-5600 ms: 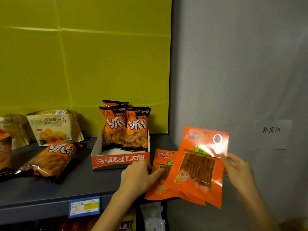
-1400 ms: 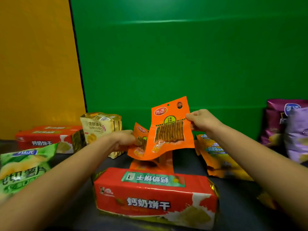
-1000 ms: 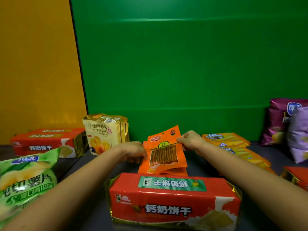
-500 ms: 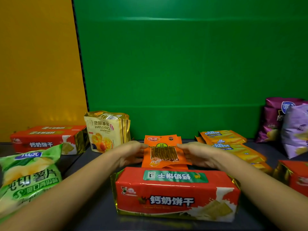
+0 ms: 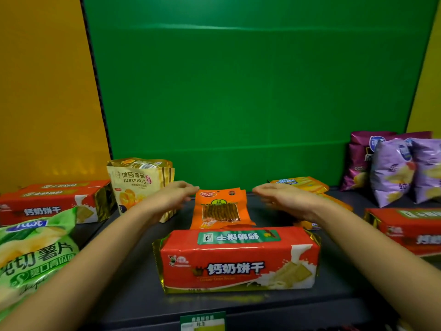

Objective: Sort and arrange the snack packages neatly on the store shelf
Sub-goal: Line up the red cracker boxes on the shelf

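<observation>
A small stack of flat orange snack pouches (image 5: 220, 209) lies on the dark shelf (image 5: 133, 271), just behind a long red biscuit pack (image 5: 238, 259). My left hand (image 5: 170, 199) hovers at the stack's left side, fingers spread, holding nothing. My right hand (image 5: 284, 199) hovers at its right side, also empty and a little blurred. Neither hand touches the pouches.
Yellow croissant bags (image 5: 138, 185) stand at the back left, beside red biscuit packs (image 5: 52, 201). A green chip bag (image 5: 33, 254) lies at the front left. Yellow cheese cracker packs (image 5: 300, 185), purple chip bags (image 5: 393, 168) and another red pack (image 5: 405, 230) fill the right side.
Both hands laid the orange pouches flat behind the red biscuit pack, let go and drew apart to either side of the stack.
</observation>
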Motion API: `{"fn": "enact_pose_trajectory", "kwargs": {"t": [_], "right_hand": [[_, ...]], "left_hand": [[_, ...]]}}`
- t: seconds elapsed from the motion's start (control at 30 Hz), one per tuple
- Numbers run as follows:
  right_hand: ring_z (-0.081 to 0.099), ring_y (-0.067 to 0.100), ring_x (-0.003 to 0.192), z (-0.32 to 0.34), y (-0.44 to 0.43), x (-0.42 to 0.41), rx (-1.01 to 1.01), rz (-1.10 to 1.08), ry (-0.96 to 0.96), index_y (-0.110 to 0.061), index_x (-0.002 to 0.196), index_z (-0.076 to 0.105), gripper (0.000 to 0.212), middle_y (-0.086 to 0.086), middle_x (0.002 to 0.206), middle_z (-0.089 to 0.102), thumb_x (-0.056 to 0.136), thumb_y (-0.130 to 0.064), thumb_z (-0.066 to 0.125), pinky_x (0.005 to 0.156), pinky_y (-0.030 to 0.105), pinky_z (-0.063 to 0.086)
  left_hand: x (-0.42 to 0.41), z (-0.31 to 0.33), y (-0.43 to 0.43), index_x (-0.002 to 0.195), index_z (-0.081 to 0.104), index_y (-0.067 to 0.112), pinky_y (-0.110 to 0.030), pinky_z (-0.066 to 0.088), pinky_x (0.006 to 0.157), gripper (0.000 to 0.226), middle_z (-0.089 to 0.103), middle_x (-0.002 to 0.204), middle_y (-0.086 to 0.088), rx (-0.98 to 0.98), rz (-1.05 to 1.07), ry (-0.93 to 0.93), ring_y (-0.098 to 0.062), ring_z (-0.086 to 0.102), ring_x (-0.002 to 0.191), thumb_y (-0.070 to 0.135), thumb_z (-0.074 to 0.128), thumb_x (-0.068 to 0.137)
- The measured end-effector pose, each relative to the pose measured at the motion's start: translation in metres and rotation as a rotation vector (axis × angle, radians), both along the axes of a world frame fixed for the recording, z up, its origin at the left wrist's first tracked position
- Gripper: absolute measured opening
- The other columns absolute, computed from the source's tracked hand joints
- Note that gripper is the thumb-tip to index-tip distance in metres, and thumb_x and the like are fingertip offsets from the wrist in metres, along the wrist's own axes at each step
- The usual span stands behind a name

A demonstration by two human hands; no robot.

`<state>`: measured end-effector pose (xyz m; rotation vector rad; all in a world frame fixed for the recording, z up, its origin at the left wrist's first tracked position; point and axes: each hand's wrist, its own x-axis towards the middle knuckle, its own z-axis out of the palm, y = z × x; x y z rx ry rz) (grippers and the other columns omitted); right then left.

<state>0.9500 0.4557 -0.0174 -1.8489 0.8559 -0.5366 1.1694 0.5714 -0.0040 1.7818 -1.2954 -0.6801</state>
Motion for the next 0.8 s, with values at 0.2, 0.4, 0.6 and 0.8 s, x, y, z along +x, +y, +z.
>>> {"fn": "enact_pose_trajectory", "kwargs": {"t": [0.2, 0.4, 0.6, 0.8], "right_hand": [[0.051, 0.007, 0.107, 0.03, 0.011, -0.077, -0.447, -0.12, -0.046, -0.022, 0.108, 0.056, 0.021, -0.004, 0.114, 0.057, 0.094, -0.01, 0.046, 0.097, 0.02, 0.038], [0.053, -0.026, 0.08, 0.044, 0.014, -0.171, -0.572, -0.189, 0.017, -0.017, 0.113, 0.055, 0.021, -0.007, 0.109, 0.059, 0.093, -0.014, 0.049, 0.074, -0.002, 0.04], [0.053, 0.004, 0.113, 0.032, 0.005, -0.25, -0.496, -0.187, 0.385, -0.044, 0.117, 0.047, 0.067, -0.014, 0.126, 0.051, 0.059, -0.074, 0.061, 0.094, 0.022, 0.04], [0.052, 0.006, 0.108, 0.01, -0.017, -0.275, -0.542, -0.051, 0.702, -0.024, 0.135, 0.034, 0.109, -0.008, 0.127, 0.049, 0.041, -0.068, 0.069, 0.092, 0.014, 0.042]], "left_hand": [[-0.035, 0.031, 0.041, 0.097, 0.061, 0.025, -0.028, 0.046, 0.092, 0.025, 0.067, 0.105, 0.004, -0.239, -0.236, -0.34, -0.01, 0.062, 0.097, 0.045, 0.051, 0.087], [-0.084, 0.025, 0.059, 0.111, 0.054, 0.038, -0.002, 0.042, 0.076, 0.089, 0.055, 0.108, 0.032, -0.077, -0.432, -0.675, 0.017, 0.053, 0.095, 0.094, 0.032, 0.046], [-0.104, 0.01, 0.056, 0.116, 0.04, 0.047, -0.012, 0.045, 0.086, 0.083, 0.052, 0.107, 0.029, 0.149, -0.455, -0.814, 0.011, 0.052, 0.096, 0.086, 0.056, 0.045], [-0.121, -0.002, 0.05, 0.139, 0.022, 0.034, -0.021, 0.035, 0.099, 0.109, 0.044, 0.136, 0.016, 0.262, -0.296, -1.065, -0.003, 0.043, 0.115, 0.078, 0.058, 0.046]]}}
